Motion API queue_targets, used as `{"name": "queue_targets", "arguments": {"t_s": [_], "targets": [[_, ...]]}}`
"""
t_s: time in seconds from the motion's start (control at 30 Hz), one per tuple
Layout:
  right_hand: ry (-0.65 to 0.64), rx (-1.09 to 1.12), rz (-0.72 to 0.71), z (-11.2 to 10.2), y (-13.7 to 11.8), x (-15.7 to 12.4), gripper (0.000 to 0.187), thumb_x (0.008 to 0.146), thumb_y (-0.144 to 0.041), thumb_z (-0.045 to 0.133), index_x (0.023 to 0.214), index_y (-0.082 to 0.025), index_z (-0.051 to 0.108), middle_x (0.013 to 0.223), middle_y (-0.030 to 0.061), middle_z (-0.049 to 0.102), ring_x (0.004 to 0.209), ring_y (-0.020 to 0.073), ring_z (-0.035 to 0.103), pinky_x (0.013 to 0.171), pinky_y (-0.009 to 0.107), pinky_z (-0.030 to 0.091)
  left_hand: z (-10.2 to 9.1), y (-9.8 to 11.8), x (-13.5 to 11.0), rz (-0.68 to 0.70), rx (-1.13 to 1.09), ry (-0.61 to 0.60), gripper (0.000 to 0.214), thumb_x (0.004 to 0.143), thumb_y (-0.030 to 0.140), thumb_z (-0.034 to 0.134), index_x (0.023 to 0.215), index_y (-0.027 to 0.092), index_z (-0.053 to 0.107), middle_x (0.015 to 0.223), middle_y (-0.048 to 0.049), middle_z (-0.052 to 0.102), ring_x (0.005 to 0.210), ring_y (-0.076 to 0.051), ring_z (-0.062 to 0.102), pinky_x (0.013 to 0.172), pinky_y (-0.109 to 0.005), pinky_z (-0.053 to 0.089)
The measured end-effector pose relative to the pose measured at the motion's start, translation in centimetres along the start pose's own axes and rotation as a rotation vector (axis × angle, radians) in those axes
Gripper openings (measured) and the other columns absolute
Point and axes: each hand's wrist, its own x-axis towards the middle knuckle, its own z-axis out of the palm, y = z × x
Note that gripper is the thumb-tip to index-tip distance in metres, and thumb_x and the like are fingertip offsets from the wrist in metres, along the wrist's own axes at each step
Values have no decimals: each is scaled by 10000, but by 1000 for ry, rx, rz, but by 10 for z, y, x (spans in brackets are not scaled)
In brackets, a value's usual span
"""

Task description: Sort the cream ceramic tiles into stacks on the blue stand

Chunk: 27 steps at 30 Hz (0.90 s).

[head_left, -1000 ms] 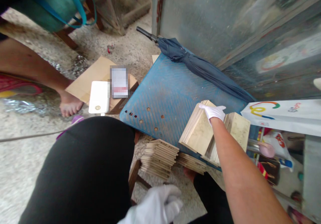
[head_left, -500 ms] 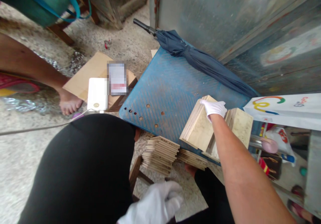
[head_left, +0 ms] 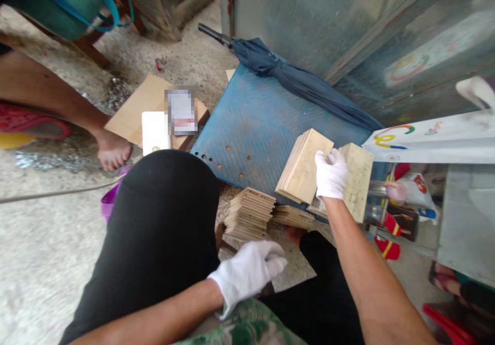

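My right hand, in a white glove, reaches out over a blue board and rests between two leaning stacks of thin pale wooden tiles. The left stack tilts left of the hand; the right stack stands just behind its knuckles. The fingers curl down onto the tiles' edges. My left hand, also gloved, lies near my lap in a loose fist, with nothing visible in it. A lower fanned pile of tiles sits below the board's near edge, just beyond that hand.
A folded dark umbrella lies along the board's far edge against a metal wall. Cardboard with a white box sits on the concrete floor at left, next to another person's bare foot. A white printed bag and clutter fill the right.
My right hand has slid from the top of the left tile stack down into the gap between the two stacks. My left hand has come further into view.
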Motion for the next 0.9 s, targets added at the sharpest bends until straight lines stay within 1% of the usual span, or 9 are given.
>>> {"name": "queue_targets", "arguments": {"t_s": [0.07,0.13,0.27,0.33,0.4,0.53,0.67,0.77,0.9], "targets": [[2,69,8,-19,22,-35,542,776,-497,579,1156,-113,629,1035,114,693,932,214,659,875,353,508,3,-1,0,15,75,-24,401,854,378,482,1109,140,679,1046,-70,703,942,-207,630,820,-266,463],[-13,73,34,-37,45,-70,497,792,-504,562,1099,-127,669,994,104,709,914,214,667,891,359,502,6,-3,0,14,159,-60,398,849,371,490,1116,142,676,1044,-74,707,929,-207,639,807,-269,462],[-22,-86,79,-64,86,-128,438,831,-467,518,1054,-134,694,1040,111,707,979,224,652,945,359,469,13,-9,3,18,423,-75,385,849,407,494,1086,169,683,1008,-85,716,911,-234,659,786,-300,470],[-103,-223,82,-70,99,-148,403,862,-414,483,1072,-140,691,1065,109,701,1016,225,637,961,354,453,16,-13,5,42,599,-78,381,852,432,479,1039,173,688,978,-98,716,901,-258,665,770,-322,477],[-234,-383,45,-73,107,-165,376,893,-339,447,1115,-141,676,1100,110,686,1048,219,620,964,334,441,20,-17,9,55,747,-97,388,848,447,469,1007,167,684,967,-114,713,903,-278,667,758,-337,482],[-423,-569,-71,-69,109,-186,340,907,-228,449,1168,-154,654,1170,118,638,1093,209,585,954,286,419,27,-23,18,35,870,-137,408,827,464,471,991,161,688,998,-133,710,930,-299,666,751,-346,490],[-550,-743,-202,-63,100,-190,369,914,-210,447,1252,-201,594,1176,119,607,1001,210,596,824,280,446,31,-30,28,20,900,-134,417,806,470,485,1000,164,692,1011,-131,709,944,-293,665,753,-333,495],[-569,-838,-262,-60,94,-188,392,918,-209,433,1293,-201,548,1147,129,597,957,207,588,755,277,437,32,-34,32,20,927,-130,431,806,465,474,1012,156,694,1037,-147,704,960,-306,661,765,-348,494],[-557,-880,-301,-59,95,-186,387,914,-182,418,1281,-183,540,1134,135,591,985,215,557,779,288,425,31,-35,34,18,942,-127,434,814,450,461,1027,154,696,1060,-152,701,978,-307,659,785,-352,492]]}}
